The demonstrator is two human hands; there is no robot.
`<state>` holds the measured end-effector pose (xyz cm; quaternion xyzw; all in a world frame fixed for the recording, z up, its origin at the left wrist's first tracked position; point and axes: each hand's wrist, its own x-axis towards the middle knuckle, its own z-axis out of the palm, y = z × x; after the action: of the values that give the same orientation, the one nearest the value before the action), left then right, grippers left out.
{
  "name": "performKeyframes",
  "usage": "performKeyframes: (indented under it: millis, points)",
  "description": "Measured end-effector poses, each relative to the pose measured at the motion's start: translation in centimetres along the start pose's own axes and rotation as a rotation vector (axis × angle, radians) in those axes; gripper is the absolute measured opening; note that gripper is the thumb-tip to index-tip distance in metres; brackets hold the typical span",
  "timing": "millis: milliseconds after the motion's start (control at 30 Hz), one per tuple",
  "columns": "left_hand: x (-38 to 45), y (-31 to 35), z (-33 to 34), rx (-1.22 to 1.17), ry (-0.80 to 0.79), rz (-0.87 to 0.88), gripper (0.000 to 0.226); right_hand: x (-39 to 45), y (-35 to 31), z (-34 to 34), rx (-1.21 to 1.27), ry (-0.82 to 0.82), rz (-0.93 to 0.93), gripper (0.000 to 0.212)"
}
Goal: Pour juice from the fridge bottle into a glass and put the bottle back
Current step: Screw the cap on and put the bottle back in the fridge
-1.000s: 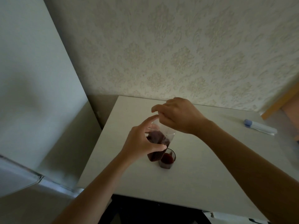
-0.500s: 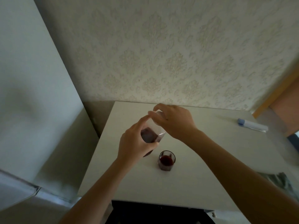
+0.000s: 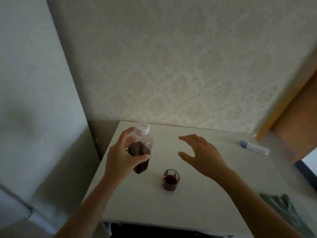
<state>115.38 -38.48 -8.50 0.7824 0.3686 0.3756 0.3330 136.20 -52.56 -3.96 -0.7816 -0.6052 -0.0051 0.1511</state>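
A clear plastic bottle point(image 3: 142, 148) with dark red juice and a white cap on top is held just above the white table point(image 3: 197, 203), near its left side. My left hand point(image 3: 120, 160) is shut around the bottle's body. A small glass point(image 3: 170, 179) with dark red juice in it stands on the table, to the right of the bottle and nearer to me. My right hand point(image 3: 200, 155) hovers above the table to the right of the bottle, fingers spread, holding nothing.
The pale fridge point(image 3: 30, 100) fills the left side, close to the table's left edge. A patterned wall runs behind the table. A white tube with a blue cap point(image 3: 254, 147) lies at the far right of the table. Grey-green cloth point(image 3: 284, 208) hangs off the right edge.
My right hand has let go of the bottle's cap and moved away to the right, opening. The bottle, now capped, has shifted left and away from the glass in my left hand.
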Motion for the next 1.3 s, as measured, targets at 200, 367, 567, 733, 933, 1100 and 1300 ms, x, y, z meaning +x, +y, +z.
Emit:
performKeyframes:
  millis: [200,367,567,733,933,1100,1300]
  points:
    - [-5.2,1.8,-2.7,-0.031,0.104,-0.096,0.087,-1.7,-1.1,-0.5,0.028,-0.123,-0.121,0.057]
    - [-12.6,3.5,-4.7,0.059,0.255,-0.185,0.084,-3.9,-3.9,-0.5,0.074,-0.172,-0.314,0.055]
    - [-22.2,4.9,-8.6,0.170,0.419,-0.267,0.084,-7.3,-9.3,0.7,0.154,-0.246,-0.526,0.052]
    - [-29.2,5.4,-13.4,0.232,0.565,-0.352,0.092,-9.7,-16.2,1.5,0.185,-0.306,-0.705,0.046]
    - [-37.4,4.8,-20.3,0.350,0.715,-0.398,0.096,-13.6,-27.0,2.5,0.231,-0.358,-0.858,0.047]
    - [-45.4,4.2,-27.5,0.385,0.814,-0.472,0.098,-18.1,-37.8,3.9,0.236,-0.350,-0.987,0.048]
    - [-55.7,2.9,-36.9,0.406,0.897,-0.502,0.099,-24.1,-50.5,6.3,0.231,-0.362,-1.111,0.048]
